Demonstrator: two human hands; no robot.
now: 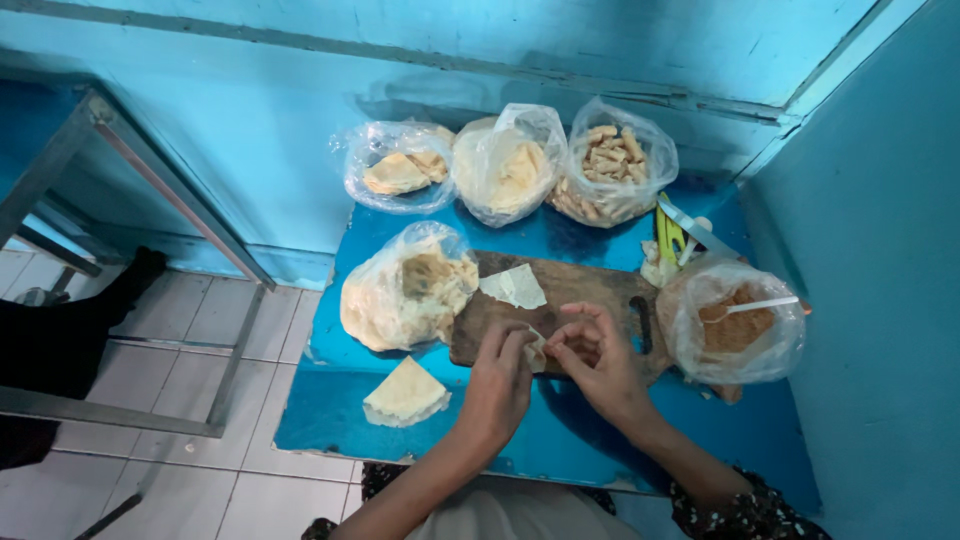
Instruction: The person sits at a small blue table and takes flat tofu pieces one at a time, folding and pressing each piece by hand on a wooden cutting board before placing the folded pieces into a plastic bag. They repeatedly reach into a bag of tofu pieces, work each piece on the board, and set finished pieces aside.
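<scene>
My left hand point(498, 380) and my right hand point(600, 360) meet over the near edge of a dark wooden cutting board point(580, 290) and pinch a small folded pale dough wrapper point(537, 350) between their fingers. A flat triangular wrapper point(514, 287) lies on the board just beyond. A stack of triangular wrappers point(405, 393) rests on the blue table point(330, 420) left of my left hand. To the right stands a plastic bag of brown filling point(735, 325) with a white spoon point(760, 305) in it.
A bulging bag of pale sheets point(405, 290) lies left of the board. Three more plastic bags point(505, 165) stand at the back by the blue wall, one holding finished rolls point(612, 165). Yellow-green utensils point(672, 238) lie at back right. A metal frame point(150, 170) and tiled floor are left.
</scene>
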